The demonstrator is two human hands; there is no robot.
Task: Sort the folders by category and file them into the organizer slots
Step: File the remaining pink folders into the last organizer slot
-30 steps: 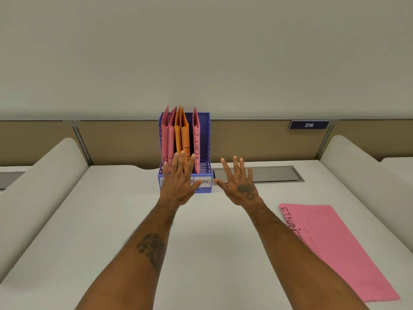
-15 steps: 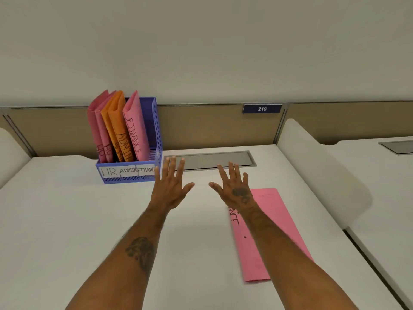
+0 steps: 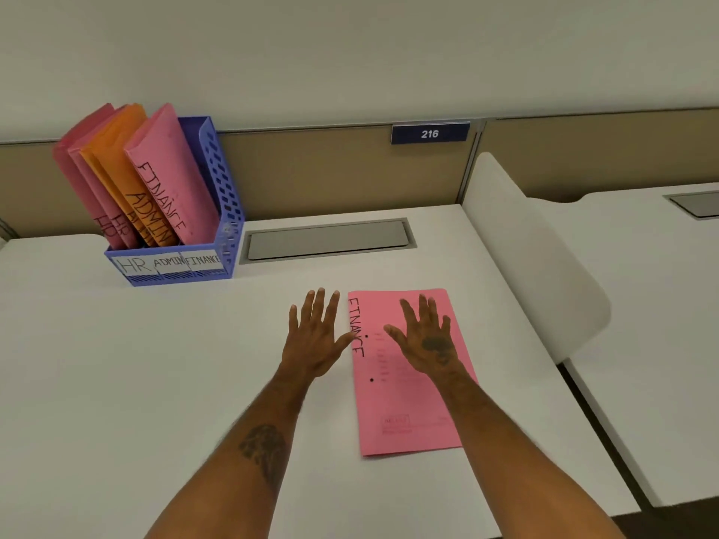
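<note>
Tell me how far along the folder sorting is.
Mostly done: five pink and orange paper folders stand in the blue perforated plastic organizer, under its HR, ADMIN and FINANCE labels. In hand: nothing yet; the right hand is spread over the flat pink FINANCE folder, left hand beside it. Left: filing that one under FINANCE.

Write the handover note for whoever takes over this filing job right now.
Left hand: open, empty, over bare desk beside the loose folder.
Right hand: open, fingers spread above the loose folder, not gripping it.
Organizer: back left of desk, slots labelled HR, ADMIN, FINANCE.
Done: pink HR folders, orange ADMIN folders and one pink FINANCE folder stand in it.
Left: pick up the loose folder, marked FINANCE, and file it in the FINANCE slot.
</note>
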